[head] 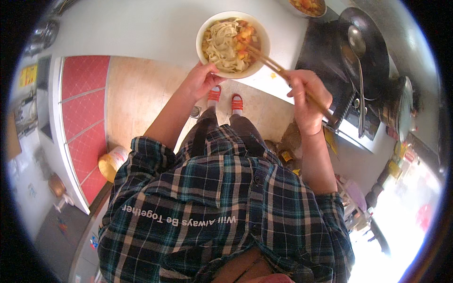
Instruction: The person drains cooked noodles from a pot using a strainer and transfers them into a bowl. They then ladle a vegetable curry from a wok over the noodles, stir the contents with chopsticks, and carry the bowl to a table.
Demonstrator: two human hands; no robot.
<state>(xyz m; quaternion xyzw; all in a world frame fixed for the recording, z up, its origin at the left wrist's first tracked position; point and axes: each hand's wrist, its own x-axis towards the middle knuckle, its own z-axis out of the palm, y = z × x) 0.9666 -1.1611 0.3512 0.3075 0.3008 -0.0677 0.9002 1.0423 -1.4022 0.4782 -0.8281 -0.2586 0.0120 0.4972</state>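
Observation:
A white bowl at the front edge of the white counter holds wide noodles beside a chunky red and yellow topping in broth. My left hand grips the bowl's near left rim, the thumb at the edge and the fingers beneath. In my right hand is a pair of wooden chopsticks, slanting down to the left, with their tips in the topping at the bowl's right side. A small yellow scrap lies on the counter right of the bowl.
At the right, a black wok with a metal ladle stands on the dark stove. A second bowl of similar topping sits at the top right. Red-fronted cabinets and a yellow tub are at the left.

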